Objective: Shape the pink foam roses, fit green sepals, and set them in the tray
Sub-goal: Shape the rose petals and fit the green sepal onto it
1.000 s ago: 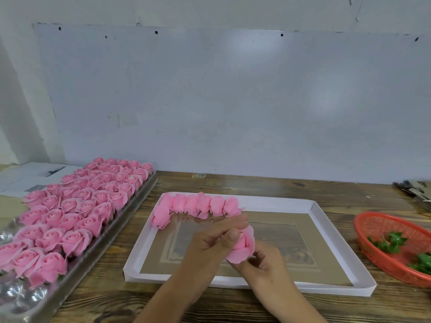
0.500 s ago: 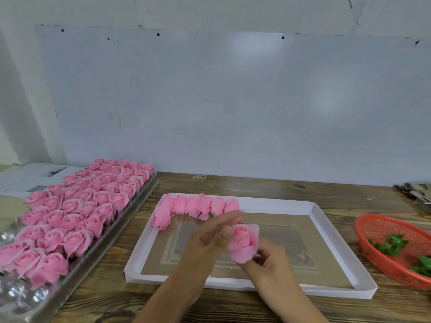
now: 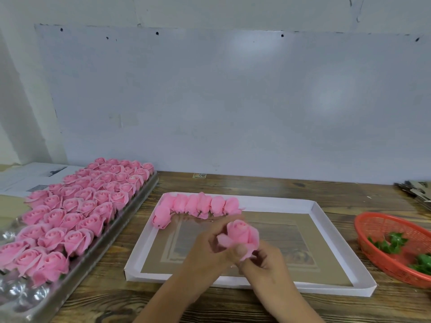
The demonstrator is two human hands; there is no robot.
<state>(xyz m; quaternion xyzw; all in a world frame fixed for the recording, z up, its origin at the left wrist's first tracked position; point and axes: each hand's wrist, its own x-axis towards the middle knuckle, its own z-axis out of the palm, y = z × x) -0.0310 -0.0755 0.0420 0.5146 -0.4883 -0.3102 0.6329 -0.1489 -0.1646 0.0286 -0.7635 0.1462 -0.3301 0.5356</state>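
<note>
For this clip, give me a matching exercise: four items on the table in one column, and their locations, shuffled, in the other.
Items:
1. held rose
2. green sepals
3. row of laid-down roses
4. block of upright roses

Places:
A. on the metal tray at far left
B. between the left hand and right hand
C. in the red basket
D. along the far edge of the white tray

Pairs: 1-B, 2-C, 3-D, 4-A
</note>
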